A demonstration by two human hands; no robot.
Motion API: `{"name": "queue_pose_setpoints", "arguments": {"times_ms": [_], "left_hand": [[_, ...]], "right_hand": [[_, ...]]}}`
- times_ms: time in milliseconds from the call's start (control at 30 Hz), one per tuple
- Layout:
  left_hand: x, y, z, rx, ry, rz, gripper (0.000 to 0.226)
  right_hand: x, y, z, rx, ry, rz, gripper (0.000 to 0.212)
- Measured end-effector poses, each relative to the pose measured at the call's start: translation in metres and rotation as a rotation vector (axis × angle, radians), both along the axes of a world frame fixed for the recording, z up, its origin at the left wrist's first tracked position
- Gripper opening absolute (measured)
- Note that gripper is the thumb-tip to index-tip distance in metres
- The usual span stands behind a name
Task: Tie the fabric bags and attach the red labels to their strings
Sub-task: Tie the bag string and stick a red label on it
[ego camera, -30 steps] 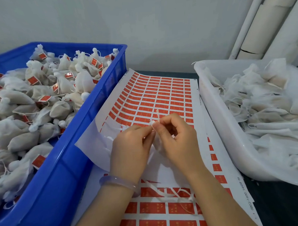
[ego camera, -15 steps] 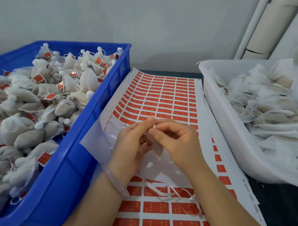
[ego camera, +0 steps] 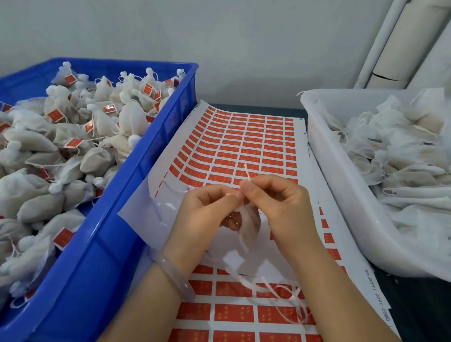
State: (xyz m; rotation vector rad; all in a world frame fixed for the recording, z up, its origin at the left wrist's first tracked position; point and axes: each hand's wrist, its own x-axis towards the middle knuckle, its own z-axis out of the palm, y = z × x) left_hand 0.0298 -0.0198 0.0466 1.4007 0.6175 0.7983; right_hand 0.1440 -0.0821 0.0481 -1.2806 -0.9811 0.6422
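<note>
Head view: left hand (ego camera: 205, 215) and right hand (ego camera: 280, 207) pinch one string (ego camera: 247, 173); blue crate (ego camera: 131, 175) holds many labelled bags (ego camera: 102, 125), white tub (ego camera: 331, 181) many untied

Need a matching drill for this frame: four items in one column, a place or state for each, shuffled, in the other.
Things:
1. blue crate
2. white tub
3. label sheet
4. held bag

Places or states:
a. spread between the two containers
b. pinched by left hand and right hand
c. full of labelled bags
d. full of unlabelled bags

Pairs: 1-c, 2-d, 3-a, 4-b
</note>
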Motion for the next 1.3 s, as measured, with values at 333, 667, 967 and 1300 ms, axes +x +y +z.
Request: {"name": "queue_pose_setpoints", "arguments": {"times_ms": [333,667,967,1300], "left_hand": [[-0.003,0.001,-0.004,-0.052,-0.085,0.006,0.014],[-0.004,0.003,-0.007,-0.155,-0.163,-0.061,0.012],[-0.002,0.004,-0.005,-0.034,-0.051,0.142,0.017],[0.002,0.000,-0.003,-0.116,-0.158,0.093,0.016]], "right_hand": [[0.003,0.000,-0.001,-0.150,0.195,0.173,0.019],[0.010,-0.001,0.000,-0.248,0.315,0.387,0.017],[0.004,0.001,-0.008,-0.233,0.189,0.343,0.023],[0.008,0.001,-0.006,-0.232,0.240,0.331,0.020]]}}
